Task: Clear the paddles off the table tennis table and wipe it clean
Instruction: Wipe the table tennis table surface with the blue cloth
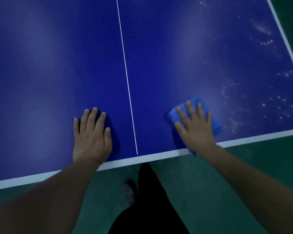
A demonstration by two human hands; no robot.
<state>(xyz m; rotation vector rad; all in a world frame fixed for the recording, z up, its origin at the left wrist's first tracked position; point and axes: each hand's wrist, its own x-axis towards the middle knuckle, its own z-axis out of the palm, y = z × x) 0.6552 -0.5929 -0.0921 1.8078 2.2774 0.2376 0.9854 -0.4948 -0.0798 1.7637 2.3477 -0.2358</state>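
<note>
Green flooring point(227, 183) fills the near part of the view, with a dark trouser leg point(150, 200) and a perforated shoe point(128, 194) standing on it just short of the blue worktop point(57, 65). Both bare forearms reach forward over the white edge line point(142, 160) that borders the near side of the surface. On the left of the thin white centre line point(127, 81), the left hand point(91, 135) lies palm down on the bare blue surface, fingers straight and close together, holding nothing. On the other side of that line, the right hand point(195, 125) lies flat with its fingers spread on a folded blue cloth point(194, 102) — the cloth is pressed against the worktop near the edge line, its corners showing beyond the fingertips and to either side of the palm. Just beside the cloth, toward the right corner, white specks and smears point(264, 102) are scattered over the blue, and they run on along the right side line point(284, 36) into the far part of the surface. Farther off, left of the centre line, the surface shows only soft pale sheen — no paddles are in view anywhere on it.
</note>
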